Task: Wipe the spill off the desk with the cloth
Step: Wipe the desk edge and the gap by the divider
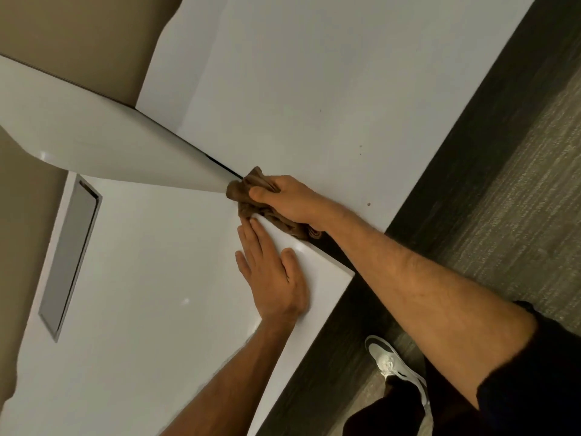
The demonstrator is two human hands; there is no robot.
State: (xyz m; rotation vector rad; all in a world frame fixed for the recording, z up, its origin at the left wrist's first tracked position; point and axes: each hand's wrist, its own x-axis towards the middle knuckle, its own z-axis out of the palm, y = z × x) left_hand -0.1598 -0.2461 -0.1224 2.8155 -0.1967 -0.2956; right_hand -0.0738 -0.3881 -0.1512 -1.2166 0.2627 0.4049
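The right hand grips a bunched brown cloth on the white counter; the left hand lies open, flat beside it. No writing shows.

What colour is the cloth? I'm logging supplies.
Brown, in the head view: the cloth, gripped by the right hand.

Glossy, smooth white desk; soft, crumpled brown cloth; rough grey carpet; recessed panel, possibly brushed metal.
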